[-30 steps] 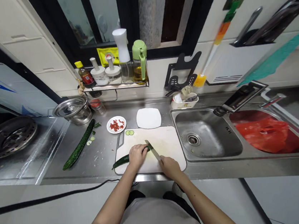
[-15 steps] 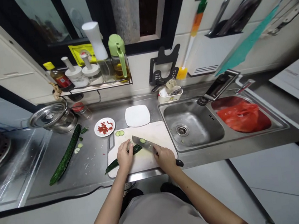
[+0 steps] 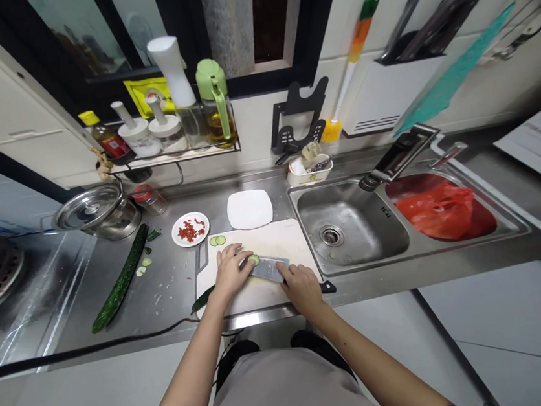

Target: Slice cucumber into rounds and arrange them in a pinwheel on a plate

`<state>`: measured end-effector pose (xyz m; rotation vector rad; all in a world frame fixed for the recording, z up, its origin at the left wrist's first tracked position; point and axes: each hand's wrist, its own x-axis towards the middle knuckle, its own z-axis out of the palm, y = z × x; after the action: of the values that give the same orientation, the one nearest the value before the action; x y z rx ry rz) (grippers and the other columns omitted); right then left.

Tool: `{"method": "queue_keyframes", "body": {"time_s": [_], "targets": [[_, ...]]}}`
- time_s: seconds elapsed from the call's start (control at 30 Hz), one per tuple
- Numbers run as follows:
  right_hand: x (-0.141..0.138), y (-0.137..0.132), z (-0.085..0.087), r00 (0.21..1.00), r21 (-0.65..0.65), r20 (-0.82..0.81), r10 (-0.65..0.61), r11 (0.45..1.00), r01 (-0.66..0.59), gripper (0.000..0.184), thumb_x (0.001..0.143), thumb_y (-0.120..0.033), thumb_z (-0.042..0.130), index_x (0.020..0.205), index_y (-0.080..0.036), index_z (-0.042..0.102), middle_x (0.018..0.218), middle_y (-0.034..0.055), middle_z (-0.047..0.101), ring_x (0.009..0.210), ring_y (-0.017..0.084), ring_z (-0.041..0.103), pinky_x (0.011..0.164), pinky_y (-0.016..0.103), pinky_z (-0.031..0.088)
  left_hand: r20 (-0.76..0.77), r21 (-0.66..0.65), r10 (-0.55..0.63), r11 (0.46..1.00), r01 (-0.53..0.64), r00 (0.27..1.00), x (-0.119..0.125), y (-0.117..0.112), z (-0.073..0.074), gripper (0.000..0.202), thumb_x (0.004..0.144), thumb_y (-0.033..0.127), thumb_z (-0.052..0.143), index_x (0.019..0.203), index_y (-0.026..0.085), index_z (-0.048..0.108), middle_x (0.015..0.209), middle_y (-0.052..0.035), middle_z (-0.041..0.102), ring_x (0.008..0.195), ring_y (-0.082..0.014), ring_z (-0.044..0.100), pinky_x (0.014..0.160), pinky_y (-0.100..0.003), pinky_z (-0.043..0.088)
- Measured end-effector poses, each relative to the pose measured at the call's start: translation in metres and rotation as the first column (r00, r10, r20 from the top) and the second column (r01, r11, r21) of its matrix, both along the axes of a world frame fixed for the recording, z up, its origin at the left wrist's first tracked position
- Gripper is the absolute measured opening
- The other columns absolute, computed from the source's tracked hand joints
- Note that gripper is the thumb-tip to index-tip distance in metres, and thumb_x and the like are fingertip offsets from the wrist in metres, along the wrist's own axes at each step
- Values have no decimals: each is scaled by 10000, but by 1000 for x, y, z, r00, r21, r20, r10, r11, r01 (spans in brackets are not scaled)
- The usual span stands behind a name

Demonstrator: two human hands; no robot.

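A white cutting board (image 3: 279, 238) lies on the steel counter in front of me. My right hand (image 3: 301, 285) is closed on the handle of a knife (image 3: 269, 269), whose broad blade lies nearly flat over the board with a cucumber slice (image 3: 254, 259) on it. My left hand (image 3: 230, 271) reaches to the blade with its fingertips at that slice. A dark green cucumber (image 3: 203, 298) sticks out from under my left hand towards the board's front left corner. Two cut slices (image 3: 217, 240) rest at the board's far left edge.
A whole cucumber (image 3: 119, 279) lies on the counter at left beside a lidded steel pot (image 3: 93, 210). A small dish of chopped red chilli (image 3: 190, 229) and an empty white plate (image 3: 249, 208) sit behind the board. The sink (image 3: 352, 229) is right of the board, with a red bag (image 3: 440, 210) beyond.
The knife blade has turned from upright cutting to lying flat with a slice on it. My left hand has moved off the cucumber towards the blade.
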<state>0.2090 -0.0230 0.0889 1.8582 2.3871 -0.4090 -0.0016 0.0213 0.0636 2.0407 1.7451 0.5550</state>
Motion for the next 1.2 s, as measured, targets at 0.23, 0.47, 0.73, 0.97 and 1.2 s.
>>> {"method": "queue_keyframes", "body": {"time_s": [0.23, 0.47, 0.73, 0.97, 1.2], "targets": [[6, -2, -2, 999, -22, 41, -10, 1000, 11, 500, 879, -262, 543, 1371, -219, 464, 1011, 100, 638, 1001, 237, 533, 849, 318, 326, 93, -14, 1, 1000, 0, 996, 14, -1, 9, 147, 838, 292, 594, 920, 249, 708, 1039, -54, 656, 1044, -212, 558, 995, -394, 380], [22, 4, -8, 994, -9, 64, -88, 996, 89, 476, 881, -266, 541, 1352, -226, 479, 1014, 85, 646, 991, 220, 560, 851, 303, 336, 289, -85, 327, 945, -316, 900, 6, 10, 0, 154, 836, 308, 556, 861, 210, 673, 765, -6, 682, 717, -142, 607, 728, -258, 466], [38, 9, -10, 983, 14, 77, -168, 986, 168, 440, 906, -297, 508, 1339, -219, 500, 995, 80, 662, 962, 211, 593, 833, 289, 359, 161, -179, 673, 740, -649, 722, -32, 43, -22, 156, 782, 338, 604, 859, 213, 657, 798, -29, 709, 748, -178, 641, 711, -281, 447], [41, 11, -17, 981, 13, 60, -186, 982, 186, 443, 895, -313, 519, 1329, -221, 514, 998, 67, 671, 957, 201, 599, 836, 279, 369, 38, -183, 695, 711, -679, 718, -26, 58, -31, 166, 800, 260, 557, 939, 244, 648, 818, -24, 712, 867, -223, 646, 843, -351, 413], [41, 10, -20, 981, 20, 45, -187, 982, 186, 422, 902, -308, 502, 1312, -218, 538, 968, 64, 676, 930, 198, 609, 818, 268, 373, -29, -150, 673, 728, -669, 739, -28, 65, -38, 209, 814, 253, 537, 995, 235, 640, 827, -57, 713, 900, -260, 644, 890, -399, 386]]}}
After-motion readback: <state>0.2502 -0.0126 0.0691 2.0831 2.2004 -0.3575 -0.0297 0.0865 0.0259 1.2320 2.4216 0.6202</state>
